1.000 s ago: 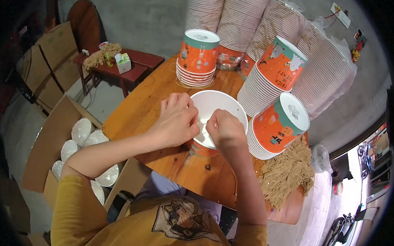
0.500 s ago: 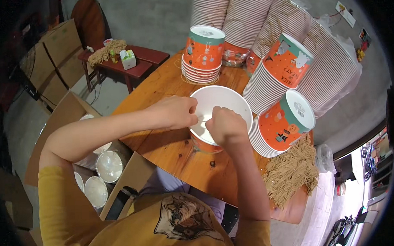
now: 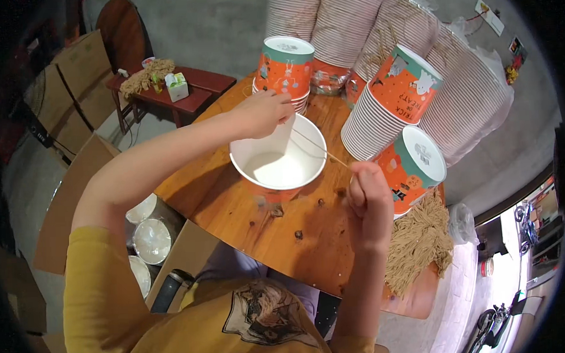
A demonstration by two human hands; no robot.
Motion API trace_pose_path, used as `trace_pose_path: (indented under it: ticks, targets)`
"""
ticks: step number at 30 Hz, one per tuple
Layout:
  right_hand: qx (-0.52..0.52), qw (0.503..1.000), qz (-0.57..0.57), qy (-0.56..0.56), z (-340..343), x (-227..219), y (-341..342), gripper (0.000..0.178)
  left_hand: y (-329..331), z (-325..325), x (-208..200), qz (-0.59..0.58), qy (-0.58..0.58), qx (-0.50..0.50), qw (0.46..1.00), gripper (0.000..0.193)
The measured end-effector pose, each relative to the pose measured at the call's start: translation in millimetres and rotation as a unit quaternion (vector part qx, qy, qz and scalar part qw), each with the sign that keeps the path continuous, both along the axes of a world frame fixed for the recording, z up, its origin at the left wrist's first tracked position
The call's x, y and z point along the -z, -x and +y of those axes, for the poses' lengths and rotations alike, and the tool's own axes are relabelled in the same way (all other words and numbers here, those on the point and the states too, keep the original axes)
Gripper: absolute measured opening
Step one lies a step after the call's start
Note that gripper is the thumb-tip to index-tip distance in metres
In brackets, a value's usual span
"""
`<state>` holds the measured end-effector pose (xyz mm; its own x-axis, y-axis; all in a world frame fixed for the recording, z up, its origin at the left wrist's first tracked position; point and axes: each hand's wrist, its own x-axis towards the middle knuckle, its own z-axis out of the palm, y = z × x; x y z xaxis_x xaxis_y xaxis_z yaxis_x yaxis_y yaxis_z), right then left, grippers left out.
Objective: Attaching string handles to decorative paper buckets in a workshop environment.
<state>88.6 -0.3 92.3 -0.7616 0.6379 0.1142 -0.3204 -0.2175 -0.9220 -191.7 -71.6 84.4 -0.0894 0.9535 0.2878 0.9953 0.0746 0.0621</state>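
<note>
A white-lined paper bucket [image 3: 279,167] with an orange outside stands mouth-up on the wooden table in front of me. My left hand [image 3: 268,113] reaches over its far rim with fingers curled together; what they grip is hidden. From beside those fingers a thin tan cord [image 3: 322,149] runs taut across the mouth and over the right rim. Its other end is pinched in my right hand [image 3: 370,187], held to the right of the bucket. Just beyond that hand is a stack of upside-down orange and green paper buckets [image 3: 413,166].
A bundle of tan cords [image 3: 419,249] lies at the table's right edge [image 3: 417,302]. More upside-down buckets [image 3: 285,67] and tall wrapped stacks [image 3: 352,24] crowd the back. At left, an open carton [image 3: 78,202] holds wrapped stacks; beyond is a red bench [image 3: 204,86].
My right hand has come out of the bucket and moved right, drawing the cord straight. The left hand has shifted up along the rim, and the bucket sits farther left in view.
</note>
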Motion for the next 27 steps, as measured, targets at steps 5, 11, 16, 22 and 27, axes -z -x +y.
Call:
trace_pose_path:
  ticks: [5, 11, 16, 22, 27]
  targets:
    - [0.04, 0.996, 0.048, 0.062, -14.7, 4.2, -7.9, 0.022, -12.4, -5.9, -1.3, 0.048, -0.097, 0.023, 0.994, 0.015]
    - [0.003, 0.983, 0.111, 0.145, -46.3, 4.1, 7.1, 0.02, -163.6, -73.8, 22.2, -0.583, -0.116, 0.128, 0.793, 0.049]
    - [0.04, 0.981, 0.129, 0.14, -48.5, 13.0, 3.8, 0.021, -201.8, -95.5, 35.4, -0.736, -0.071, 0.075, 0.669, 0.045]
    - [0.11, 0.979, 0.121, 0.117, -18.6, 37.2, -10.2, 0.022, -190.9, -112.6, 64.8, -0.678, -0.018, 0.01, 0.734, 0.023]
    - [0.16, 0.976, -0.047, -0.138, -3.5, 75.2, -7.6, 0.02, -180.3, -117.7, 64.1, -0.643, -0.021, -0.033, 0.765, 0.017]
